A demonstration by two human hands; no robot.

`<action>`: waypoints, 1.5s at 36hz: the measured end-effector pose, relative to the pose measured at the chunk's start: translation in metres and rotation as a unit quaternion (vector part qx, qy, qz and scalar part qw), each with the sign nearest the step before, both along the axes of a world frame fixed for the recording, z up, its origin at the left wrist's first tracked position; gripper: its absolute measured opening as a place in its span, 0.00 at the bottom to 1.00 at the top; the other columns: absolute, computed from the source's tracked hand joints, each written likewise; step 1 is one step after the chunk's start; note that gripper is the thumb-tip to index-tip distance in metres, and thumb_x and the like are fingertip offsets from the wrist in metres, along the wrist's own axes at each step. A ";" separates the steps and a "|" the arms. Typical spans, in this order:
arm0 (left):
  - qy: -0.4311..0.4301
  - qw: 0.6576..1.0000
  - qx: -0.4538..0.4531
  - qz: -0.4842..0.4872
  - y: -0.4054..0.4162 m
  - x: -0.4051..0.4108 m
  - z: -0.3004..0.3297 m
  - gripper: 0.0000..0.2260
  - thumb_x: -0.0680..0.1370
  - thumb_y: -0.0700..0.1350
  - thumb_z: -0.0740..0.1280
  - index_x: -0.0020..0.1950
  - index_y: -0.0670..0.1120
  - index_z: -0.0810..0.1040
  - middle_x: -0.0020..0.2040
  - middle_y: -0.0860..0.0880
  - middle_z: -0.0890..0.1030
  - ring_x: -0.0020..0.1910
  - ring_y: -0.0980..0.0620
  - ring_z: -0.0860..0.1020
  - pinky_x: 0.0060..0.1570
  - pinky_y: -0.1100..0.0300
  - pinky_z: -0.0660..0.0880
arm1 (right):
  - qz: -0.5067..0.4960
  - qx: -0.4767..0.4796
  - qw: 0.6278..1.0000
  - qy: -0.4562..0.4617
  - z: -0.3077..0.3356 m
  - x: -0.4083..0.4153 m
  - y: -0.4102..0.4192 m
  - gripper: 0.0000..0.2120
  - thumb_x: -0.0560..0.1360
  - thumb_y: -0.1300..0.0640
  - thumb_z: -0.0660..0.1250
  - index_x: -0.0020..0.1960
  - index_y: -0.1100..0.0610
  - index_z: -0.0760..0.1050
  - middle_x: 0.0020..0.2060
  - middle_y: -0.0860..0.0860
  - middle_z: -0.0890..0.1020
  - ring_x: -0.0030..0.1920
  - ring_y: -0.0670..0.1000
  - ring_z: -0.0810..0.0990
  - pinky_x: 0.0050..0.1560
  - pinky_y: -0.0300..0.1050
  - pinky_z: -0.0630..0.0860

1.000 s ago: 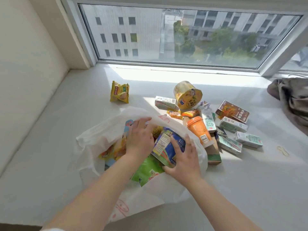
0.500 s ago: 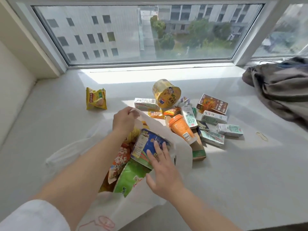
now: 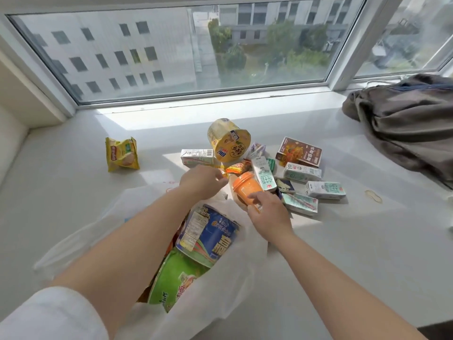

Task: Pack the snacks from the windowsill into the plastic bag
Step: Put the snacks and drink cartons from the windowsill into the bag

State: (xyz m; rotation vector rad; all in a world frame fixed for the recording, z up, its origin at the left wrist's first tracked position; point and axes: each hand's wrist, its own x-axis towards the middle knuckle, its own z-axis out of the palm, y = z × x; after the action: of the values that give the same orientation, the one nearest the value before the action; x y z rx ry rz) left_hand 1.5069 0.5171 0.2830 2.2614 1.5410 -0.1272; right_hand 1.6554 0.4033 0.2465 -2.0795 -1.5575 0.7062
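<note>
The right hand (image 3: 268, 214) has its fingers curled onto the orange cup (image 3: 245, 188), while the left hand (image 3: 202, 180), fingers loosely bent, holds nothing I can see just beside it. Beneath both forearms the plastic bag (image 3: 245, 273) lies open with a blue noodle bowl (image 3: 208, 235) and green one (image 3: 176, 278) inside; beyond the hands sit a yellow noodle tub (image 3: 228, 141) and milk cartons (image 3: 301, 171) on the windowsill (image 3: 367, 241).

left hand (image 3: 201, 179) reaching, right hand (image 3: 268, 213) seemingly gripping

Both hands have left the bag: the right hand (image 3: 267, 212) now touches the orange cup (image 3: 245, 188) at frame centre, the left hand (image 3: 202, 179) beside it.
</note>
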 end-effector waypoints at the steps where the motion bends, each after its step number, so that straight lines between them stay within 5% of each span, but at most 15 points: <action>1: 0.007 1.000 0.002 0.002 0.005 0.004 -0.004 0.16 0.80 0.55 0.57 0.61 0.52 0.78 0.58 0.51 0.80 0.54 0.50 0.77 0.49 0.55 0.75 | 0.002 -0.033 0.999 -0.001 -0.002 0.007 0.007 0.14 0.75 0.55 0.62 0.61 0.52 0.74 0.53 0.50 0.77 0.55 0.52 0.73 0.51 0.45 0.72; 7: 0.066 0.997 -0.046 0.017 0.044 0.019 -0.037 0.17 0.78 0.39 0.58 0.64 0.52 0.75 0.62 0.49 0.76 0.58 0.47 0.75 0.48 0.56 0.74 | 0.009 -0.162 0.985 -0.061 -0.023 0.037 0.042 0.21 0.74 0.54 0.61 0.67 0.52 0.68 0.62 0.53 0.71 0.63 0.55 0.69 0.60 0.50 0.71; 14: 0.040 0.979 -0.149 0.134 0.075 0.022 -0.085 0.17 0.78 0.40 0.60 0.66 0.46 0.73 0.64 0.46 0.75 0.62 0.46 0.73 0.52 0.60 0.69 | -0.016 -0.188 0.975 -0.114 -0.049 0.042 0.075 0.29 0.72 0.47 0.66 0.69 0.55 0.64 0.68 0.56 0.64 0.68 0.57 0.62 0.64 0.52 0.65; 18: -0.016 0.934 -0.197 0.298 0.088 0.031 -0.108 0.15 0.77 0.42 0.62 0.63 0.43 0.73 0.61 0.42 0.76 0.54 0.44 0.75 0.47 0.58 0.72 | 0.010 -0.238 0.956 -0.170 -0.067 0.046 0.089 0.40 0.67 0.34 0.67 0.72 0.49 0.59 0.76 0.54 0.47 0.75 0.61 0.46 0.70 0.62 0.56; 20: -0.019 0.909 -0.178 0.378 0.090 0.036 -0.118 0.20 0.76 0.42 0.61 0.68 0.45 0.68 0.67 0.41 0.68 0.62 0.42 0.70 0.55 0.54 0.70 | 0.024 -0.249 0.954 -0.168 -0.074 0.047 0.097 0.44 0.65 0.32 0.68 0.74 0.48 0.56 0.76 0.54 0.42 0.75 0.61 0.42 0.71 0.64 0.52; 23: -0.003 0.874 -0.169 0.455 0.090 0.043 -0.127 0.27 0.75 0.45 0.65 0.72 0.47 0.60 0.70 0.40 0.59 0.67 0.40 0.63 0.62 0.51 0.65 | 0.025 -0.259 0.955 -0.139 -0.083 0.046 0.108 0.49 0.63 0.31 0.68 0.75 0.49 0.52 0.76 0.54 0.39 0.75 0.62 0.40 0.72 0.63 0.50; 27: -0.042 0.811 -0.235 0.534 0.092 0.048 -0.137 0.33 0.74 0.53 0.70 0.71 0.43 0.57 0.67 0.38 0.64 0.63 0.40 0.69 0.57 0.52 0.69 | 0.001 -0.275 0.955 -0.110 -0.091 0.045 0.122 0.52 0.60 0.29 0.70 0.75 0.47 0.51 0.75 0.54 0.37 0.75 0.64 0.40 0.73 0.60 0.55; 32: -0.047 0.820 -0.248 0.514 0.091 0.051 -0.157 0.41 0.74 0.48 0.71 0.75 0.46 0.45 0.67 0.38 0.66 0.62 0.40 0.72 0.49 0.53 0.71 | -0.005 -0.282 0.954 -0.104 -0.091 0.046 0.133 0.52 0.60 0.30 0.70 0.75 0.44 0.50 0.75 0.55 0.35 0.74 0.65 0.45 0.72 0.58 0.57; 39: -0.017 0.861 -0.213 0.462 0.083 0.050 -0.167 0.35 0.79 0.43 0.60 0.77 0.50 0.40 0.69 0.39 0.62 0.62 0.39 0.71 0.53 0.51 0.73 | -0.023 -0.277 0.954 -0.115 -0.088 0.042 0.131 0.50 0.60 0.31 0.71 0.74 0.45 0.53 0.75 0.56 0.39 0.74 0.64 0.47 0.70 0.55 0.59; 45: -0.128 0.837 -0.196 0.494 0.080 0.044 -0.163 0.39 0.78 0.42 0.61 0.76 0.52 0.34 0.65 0.40 0.70 0.51 0.44 0.77 0.44 0.53 0.77 | -0.049 -0.258 0.961 -0.088 -0.088 0.037 0.114 0.47 0.61 0.31 0.70 0.73 0.46 0.56 0.74 0.56 0.42 0.71 0.64 0.50 0.69 0.53 0.58; 48: -0.174 0.825 -0.195 0.501 0.076 0.047 -0.155 0.38 0.77 0.40 0.63 0.78 0.51 0.39 0.65 0.41 0.72 0.43 0.48 0.75 0.37 0.56 0.73 | -0.061 -0.246 0.965 -0.071 -0.089 0.035 0.103 0.45 0.61 0.33 0.70 0.72 0.47 0.59 0.74 0.56 0.44 0.70 0.65 0.51 0.69 0.53 0.57; 54: -0.243 0.813 -0.200 0.489 0.075 0.047 -0.143 0.19 0.75 0.42 0.68 0.65 0.45 0.71 0.58 0.44 0.80 0.54 0.45 0.79 0.47 0.54 0.77 | -0.054 -0.260 0.964 0.000 -0.080 0.049 0.094 0.44 0.62 0.32 0.70 0.72 0.50 0.61 0.75 0.54 0.45 0.73 0.64 0.46 0.71 0.56 0.54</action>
State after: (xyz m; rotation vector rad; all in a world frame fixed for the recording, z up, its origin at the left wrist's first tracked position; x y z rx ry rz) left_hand 1.5536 0.5921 0.1402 0.8760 1.9185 0.3580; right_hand 1.7042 0.4974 0.1663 -2.5055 -1.3442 1.1722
